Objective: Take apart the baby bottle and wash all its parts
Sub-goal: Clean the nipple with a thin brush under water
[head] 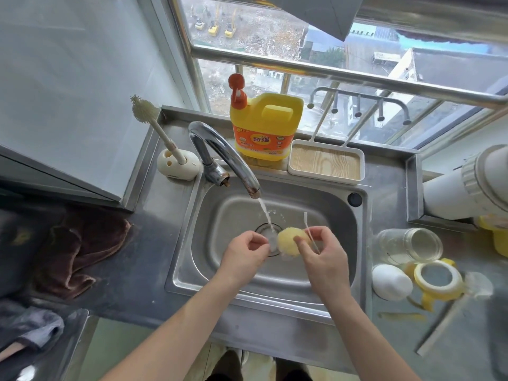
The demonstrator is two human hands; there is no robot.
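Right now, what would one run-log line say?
phase: washing | left hand: pinches clear piece under tap stream | right hand: grips yellow sponge | bottle body: on counter

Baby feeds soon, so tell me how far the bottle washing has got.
Done: the bottle is apart; the clear body, white cap and yellow handled ring lie separately on the counter right of the sink. In hand: the right hand holds a yellow sponge, the left hand pinches what looks like a small clear part under the running tap. Left: I cannot tell whether the counter pieces are washed.
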